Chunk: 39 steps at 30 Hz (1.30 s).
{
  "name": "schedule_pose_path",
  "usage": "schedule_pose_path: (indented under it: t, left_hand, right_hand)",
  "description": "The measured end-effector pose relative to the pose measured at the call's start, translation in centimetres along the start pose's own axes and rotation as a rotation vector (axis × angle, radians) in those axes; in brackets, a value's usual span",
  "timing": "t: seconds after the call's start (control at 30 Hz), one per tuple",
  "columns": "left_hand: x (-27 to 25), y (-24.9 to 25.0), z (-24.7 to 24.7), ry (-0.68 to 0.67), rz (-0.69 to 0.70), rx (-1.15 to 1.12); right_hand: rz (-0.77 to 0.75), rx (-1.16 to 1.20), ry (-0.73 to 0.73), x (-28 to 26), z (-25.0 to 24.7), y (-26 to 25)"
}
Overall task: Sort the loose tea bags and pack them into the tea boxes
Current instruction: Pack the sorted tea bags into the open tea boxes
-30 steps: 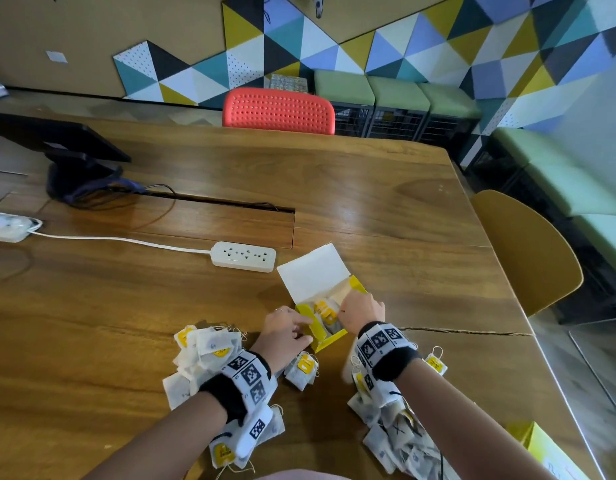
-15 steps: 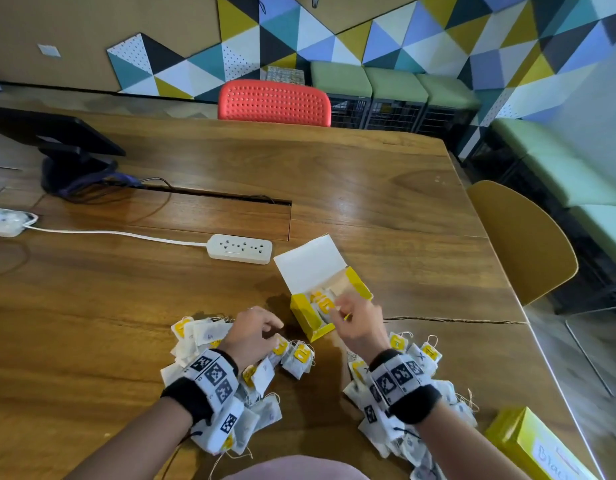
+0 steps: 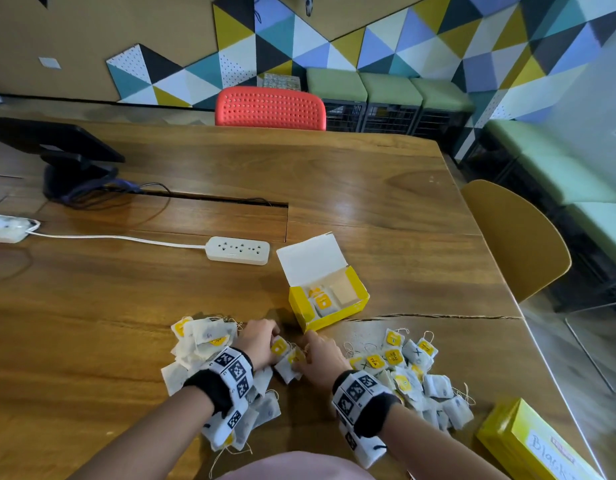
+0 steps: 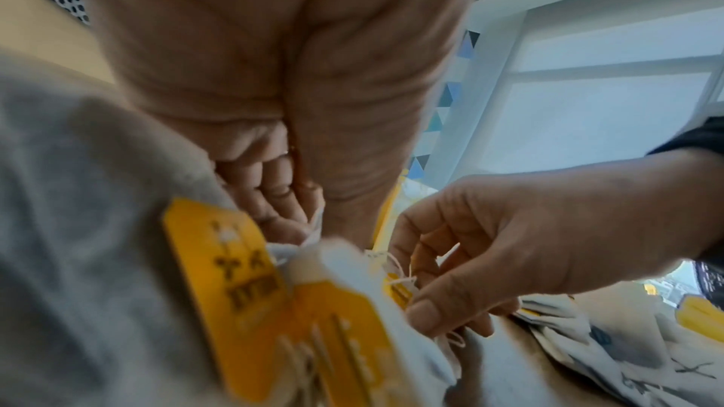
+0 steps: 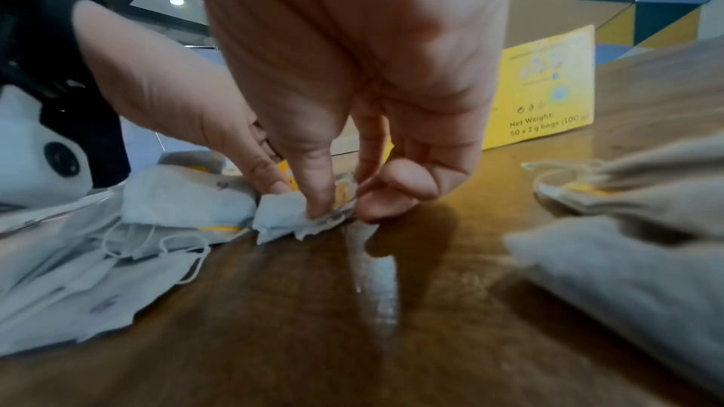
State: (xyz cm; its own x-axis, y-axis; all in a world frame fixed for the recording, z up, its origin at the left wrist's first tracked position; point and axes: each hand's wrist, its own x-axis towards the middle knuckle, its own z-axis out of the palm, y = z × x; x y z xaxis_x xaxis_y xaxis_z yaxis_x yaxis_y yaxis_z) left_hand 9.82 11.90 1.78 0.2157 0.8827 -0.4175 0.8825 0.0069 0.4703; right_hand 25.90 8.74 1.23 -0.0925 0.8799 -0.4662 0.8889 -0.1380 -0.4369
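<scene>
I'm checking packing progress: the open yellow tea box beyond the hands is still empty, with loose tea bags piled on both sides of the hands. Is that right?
Not quite. In the head view, the open yellow tea box already holds a few tea bags at its left end. The rest stands: loose tea bags lie piled on both sides of the hands.

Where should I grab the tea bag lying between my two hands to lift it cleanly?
Pinch the tea bag by its paper body from above. It lies flat on the table with its yellow tag on top; the string is likely too loose to control it.
</scene>
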Motion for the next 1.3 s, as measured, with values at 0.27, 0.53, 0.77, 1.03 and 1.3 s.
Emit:
schedule_pose_path:
  t: [0.27, 0.53, 0.77, 1.03, 1.3]
  left_hand:
    - [-0.7, -0.6, -1.2, 0.087, 0.052, -0.273]
    - [-1.6, -1.4, -3.0, 0.068, 0.01, -0.752]
    - [-3.7, 2.2, -4.4, -0.187, -0.067, -0.981]
    - [-4.3, 1.4, -4.3, -0.321, -0.037, -1.251]
    - [-4.5, 0.3, -5.5, -0.157, -0.079, -1.279]
  right_hand:
    - [-0.087, 0.037, 0.041, -0.2, 0.1, 0.6]
    - [-0.29, 0.414, -0.02, -0.9, -4.0, -0.2]
    - [-0.331, 0.626, 0.003, -0.5, -5.3, -2.6]
    - [-0.185, 0.741, 0.141, 0.4, -4.6, -3.0]
    - [-0.291, 0.328, 0.074, -0.2, -3.7, -1.1]
